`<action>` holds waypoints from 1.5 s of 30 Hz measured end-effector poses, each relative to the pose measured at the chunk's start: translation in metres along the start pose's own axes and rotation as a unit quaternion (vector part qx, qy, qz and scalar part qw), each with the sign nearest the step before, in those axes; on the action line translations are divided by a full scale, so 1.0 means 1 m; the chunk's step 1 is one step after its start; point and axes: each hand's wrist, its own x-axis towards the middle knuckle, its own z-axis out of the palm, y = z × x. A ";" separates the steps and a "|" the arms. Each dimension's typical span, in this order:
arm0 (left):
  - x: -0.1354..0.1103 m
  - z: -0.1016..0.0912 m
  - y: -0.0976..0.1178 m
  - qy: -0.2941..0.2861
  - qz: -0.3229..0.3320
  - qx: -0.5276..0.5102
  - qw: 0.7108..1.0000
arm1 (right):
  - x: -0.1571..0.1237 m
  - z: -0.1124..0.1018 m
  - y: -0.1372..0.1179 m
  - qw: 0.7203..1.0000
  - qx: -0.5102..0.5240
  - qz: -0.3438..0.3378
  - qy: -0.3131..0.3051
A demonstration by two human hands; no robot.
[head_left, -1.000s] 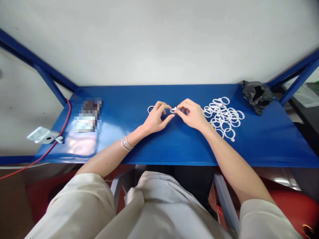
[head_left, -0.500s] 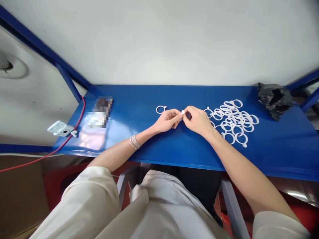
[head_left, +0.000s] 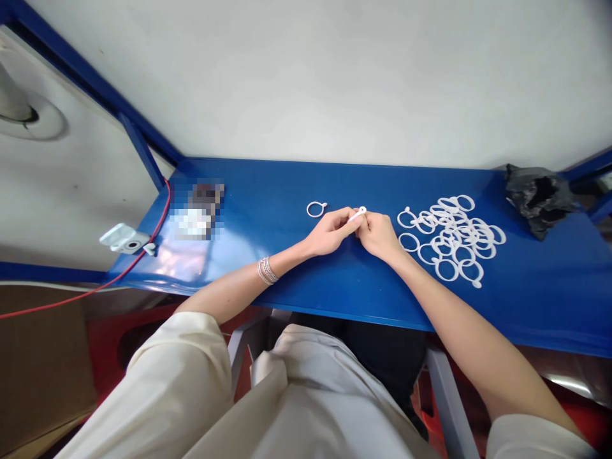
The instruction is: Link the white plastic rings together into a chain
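Observation:
Over the middle of the table, my left hand and my right hand meet, both closed on one white plastic curtain ring. Its small eyelet end shows above the fingertips; most of the ring is hidden by my fingers. Just beyond my left hand, a single white ring with a small eyelet lies flat. To the right of my right hand spreads a loose pile of similar white rings, many overlapping.
A crumpled black plastic bag sits at the back right of the blue table. At the left are a blurred-out flat object, a white camera-like device and a red cable. A pale wall rises behind.
The held ring has turned so that its eyelet end shows more above my fingers. My right hand has rolled, its fingers curling closer against my left. The whole view has shifted slightly.

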 end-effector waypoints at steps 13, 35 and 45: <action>-0.010 -0.005 -0.009 -0.011 0.015 0.118 0.993 | 0.003 -0.005 0.002 0.999 0.037 -0.014 0.021; -0.007 -0.013 -0.016 0.126 0.086 0.229 0.961 | -0.005 -0.014 0.001 0.992 0.081 -0.044 -0.086; -0.007 -0.012 -0.025 0.096 0.076 0.147 0.982 | -0.005 -0.012 0.003 0.984 0.120 -0.081 -0.103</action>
